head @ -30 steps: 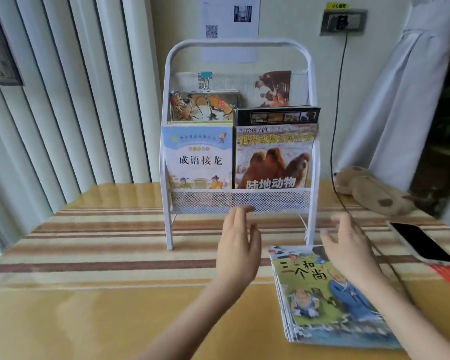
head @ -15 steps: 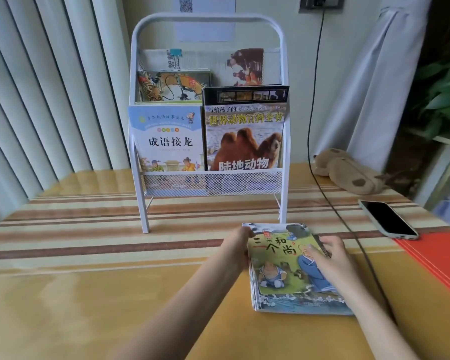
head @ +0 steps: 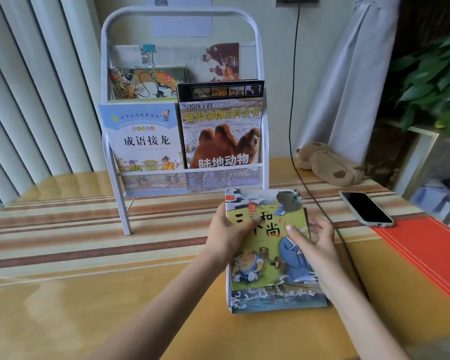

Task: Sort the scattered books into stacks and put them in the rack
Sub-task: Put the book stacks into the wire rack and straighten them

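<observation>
1. The stack of picture books (head: 268, 266) sat on the desk (head: 89, 307) in front of the white rack (head: 182, 14), just right of its middle, with its far edge tilted up off the surface and its near edge resting on the desk.
2. The left hand (head: 225, 233) gripped the stack's left edge, thumb curled over the cover and the other fingers hidden behind it.
3. The right hand (head: 315, 245) held the right edge, thumb pressed flat on the cover near the blue-robed figure, fingers wrapped around the side.
4. The top cover showed cartoon monks on green ground (large black characters ran across its upper half).
5. In the rack's front pocket two books stood upright side by side: a pale blue book (head: 143, 136) on the left and a camel book (head: 222, 128) on the right, touching each other.
6. Behind them, in a higher pocket, stood a dragon book (head: 146, 84), and farther back a clipped sheaf of paper (head: 182, 57).
7. A phone (head: 365, 209) lay face up on the desk to the right, well apart from the stack, beside a red mat (head: 426, 253).
8. A black cable (head: 294, 100) ran down the wall and across the desk between stack and phone.
9. A brown plush toy (head: 327, 163) lay near the desk's far right edge.
</observation>
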